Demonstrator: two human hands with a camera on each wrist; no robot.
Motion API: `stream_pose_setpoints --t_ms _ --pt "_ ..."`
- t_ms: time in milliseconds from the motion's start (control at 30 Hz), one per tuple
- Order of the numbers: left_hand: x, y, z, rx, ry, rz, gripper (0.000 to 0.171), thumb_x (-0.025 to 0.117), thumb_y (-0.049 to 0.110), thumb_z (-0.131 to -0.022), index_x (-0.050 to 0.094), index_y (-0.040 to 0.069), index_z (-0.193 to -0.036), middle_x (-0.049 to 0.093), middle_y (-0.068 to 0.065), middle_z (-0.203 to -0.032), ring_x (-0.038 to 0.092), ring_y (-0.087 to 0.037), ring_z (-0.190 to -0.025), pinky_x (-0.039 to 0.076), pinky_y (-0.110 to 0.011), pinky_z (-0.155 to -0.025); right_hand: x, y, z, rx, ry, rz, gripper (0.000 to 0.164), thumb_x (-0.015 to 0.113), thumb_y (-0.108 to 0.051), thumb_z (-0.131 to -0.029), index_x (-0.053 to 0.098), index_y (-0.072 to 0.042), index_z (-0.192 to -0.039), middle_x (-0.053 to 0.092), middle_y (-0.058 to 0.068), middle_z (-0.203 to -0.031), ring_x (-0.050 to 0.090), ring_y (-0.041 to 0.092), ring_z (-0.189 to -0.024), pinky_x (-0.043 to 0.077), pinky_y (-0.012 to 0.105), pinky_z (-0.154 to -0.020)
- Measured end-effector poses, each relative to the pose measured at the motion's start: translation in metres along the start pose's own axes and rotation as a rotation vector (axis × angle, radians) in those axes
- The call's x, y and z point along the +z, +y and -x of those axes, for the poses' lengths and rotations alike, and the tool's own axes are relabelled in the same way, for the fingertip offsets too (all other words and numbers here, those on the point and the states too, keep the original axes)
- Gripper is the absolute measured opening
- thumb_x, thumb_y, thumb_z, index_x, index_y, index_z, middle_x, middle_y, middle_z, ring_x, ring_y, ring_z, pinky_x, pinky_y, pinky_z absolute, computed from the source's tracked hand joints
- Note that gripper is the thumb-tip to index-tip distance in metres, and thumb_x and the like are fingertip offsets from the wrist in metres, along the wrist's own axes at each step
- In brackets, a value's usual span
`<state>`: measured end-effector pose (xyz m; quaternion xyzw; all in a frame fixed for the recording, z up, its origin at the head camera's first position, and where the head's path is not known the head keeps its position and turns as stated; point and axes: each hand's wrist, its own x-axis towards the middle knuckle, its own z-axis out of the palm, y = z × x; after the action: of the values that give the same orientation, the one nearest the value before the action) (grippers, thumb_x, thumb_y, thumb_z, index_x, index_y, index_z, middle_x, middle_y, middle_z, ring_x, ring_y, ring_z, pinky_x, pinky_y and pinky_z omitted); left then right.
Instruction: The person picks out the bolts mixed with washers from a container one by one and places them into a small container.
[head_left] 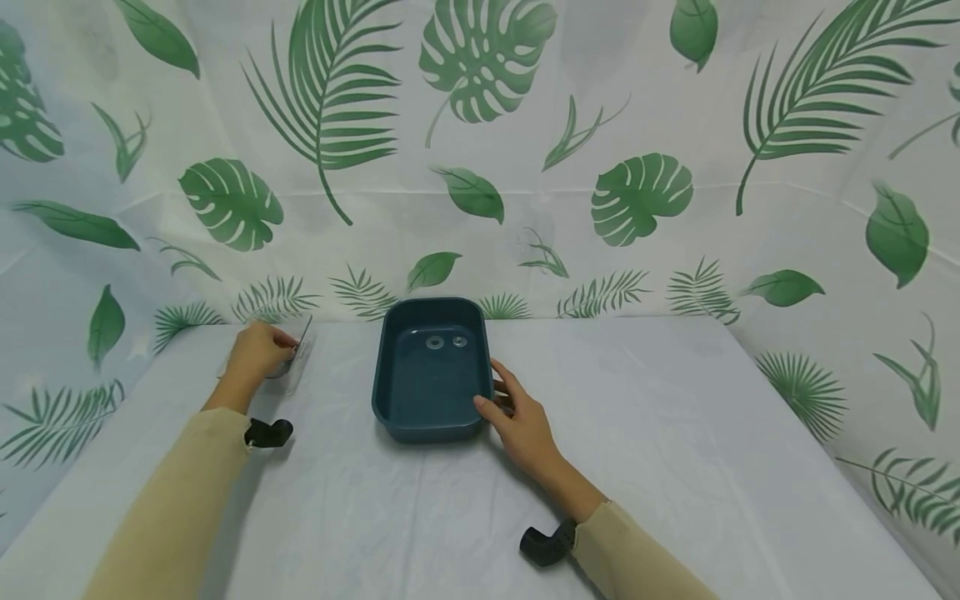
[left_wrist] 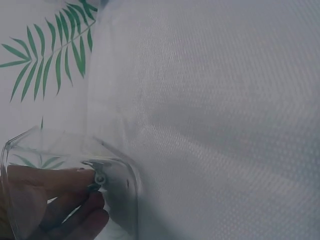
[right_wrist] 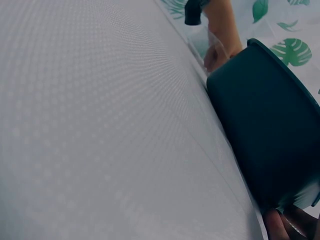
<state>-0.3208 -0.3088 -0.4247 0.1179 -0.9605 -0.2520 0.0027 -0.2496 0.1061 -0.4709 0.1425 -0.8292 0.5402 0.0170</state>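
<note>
At the far left of the table, my left hand [head_left: 258,354] reaches into a clear plastic box [head_left: 302,358]. Through the box wall in the left wrist view, its fingertips pinch a small metal ring [left_wrist: 100,178]. My right hand [head_left: 525,429] holds the dark blue bin [head_left: 427,433] by its near right corner, thumb over the rim and fingers along the outer wall. On the bin's floor, towards the back, lie two metal washers, a larger one [head_left: 435,342] and a smaller one [head_left: 460,342].
A white cloth covers the table [head_left: 637,417]. Behind it hangs a white curtain [head_left: 525,208] printed with green leaves, meeting the table just past the bin and the box. Each wrist carries a black camera mount, one on the left [head_left: 268,433] and one on the right [head_left: 547,543].
</note>
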Motion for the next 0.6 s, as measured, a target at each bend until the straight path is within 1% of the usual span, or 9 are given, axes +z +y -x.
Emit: stream_pose_setpoints --t_ms 133,233,333,500,600 --pt "-0.0001 0.001 0.0027 -0.029 -0.002 0.006 0.027 0.064 0.009 -0.094 0.073 -0.004 -0.116 0.071 -0.027 -0.117 0.065 -0.042 -0.106 0.056 -0.04 -0.073 0.0021 0.0012 -0.0004 0.0 0.001 -0.003 0.065 0.064 -0.036 -0.099 0.036 -0.029 -0.158 0.061 0.017 -0.142 0.066 0.035 -0.122 0.056 0.051 -0.097" --pt "-0.0001 0.0009 0.0045 -0.033 -0.004 0.006 0.027 0.064 0.009 -0.094 0.073 -0.004 -0.115 0.071 -0.027 -0.117 0.065 -0.042 -0.106 0.056 -0.041 -0.073 0.0028 0.0017 -0.0004 0.0 -0.003 -0.001 0.065 0.064 -0.036 -0.1 0.036 -0.029 -0.158 0.061 0.017 -0.142 0.066 0.035 -0.121 0.056 0.051 -0.097" --pt "0.0004 0.0003 0.0054 -0.018 -0.005 0.005 0.027 0.064 0.012 -0.095 0.073 -0.004 -0.115 0.07 -0.027 -0.119 0.065 -0.042 -0.106 0.056 -0.041 -0.074 0.0022 0.0013 -0.0005 0.004 -0.002 0.006 0.065 0.064 -0.037 -0.099 0.036 -0.03 -0.158 0.061 0.017 -0.142 0.066 0.034 -0.122 0.056 0.05 -0.096" --pt "0.0002 0.0022 0.0065 -0.008 -0.002 0.0 0.028 0.063 0.016 -0.096 0.074 -0.002 -0.114 0.071 -0.025 -0.119 0.066 -0.038 -0.102 0.055 -0.04 -0.073 0.0006 0.0021 -0.0022 0.003 -0.003 0.013 0.064 0.063 -0.039 -0.1 0.035 -0.032 -0.158 0.061 0.016 -0.143 0.066 0.034 -0.123 0.056 0.05 -0.096" --pt "-0.0026 0.006 0.0083 0.021 0.007 -0.015 0.029 0.063 0.018 -0.097 0.073 -0.001 -0.115 0.071 -0.024 -0.118 0.066 -0.037 -0.103 0.055 -0.043 -0.077 -0.0003 0.0039 -0.0018 0.001 -0.003 0.019 0.065 0.063 -0.038 -0.1 0.035 -0.031 -0.158 0.061 0.017 -0.143 0.066 0.034 -0.123 0.056 0.05 -0.097"
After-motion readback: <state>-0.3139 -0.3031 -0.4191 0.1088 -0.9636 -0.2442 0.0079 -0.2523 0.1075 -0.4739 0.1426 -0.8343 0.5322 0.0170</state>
